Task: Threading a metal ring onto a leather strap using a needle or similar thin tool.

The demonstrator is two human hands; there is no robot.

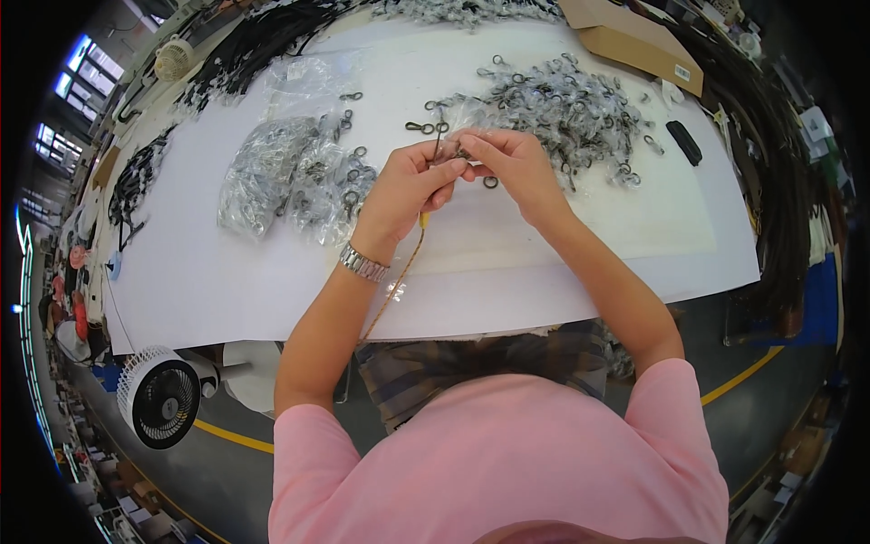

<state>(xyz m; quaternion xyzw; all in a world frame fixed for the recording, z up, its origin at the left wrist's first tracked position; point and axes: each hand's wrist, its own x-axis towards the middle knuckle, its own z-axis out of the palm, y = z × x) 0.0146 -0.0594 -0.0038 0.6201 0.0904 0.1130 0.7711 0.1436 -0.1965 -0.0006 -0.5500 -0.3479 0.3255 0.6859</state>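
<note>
Clasp [459, 154] pinched between left hand [408, 186] and right hand [514, 163] fingertips.

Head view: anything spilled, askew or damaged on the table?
Nothing damaged. Small metal clasps lie loose in a heap beyond the right hand, with strays toward the clear plastic bags of clasps near the left hand. It looks like work stock, not a spill.

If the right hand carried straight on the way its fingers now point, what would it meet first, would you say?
The right hand points left across the table, so it would meet the left hand first; their fingertips already seem to touch around a small metal clasp.
</note>
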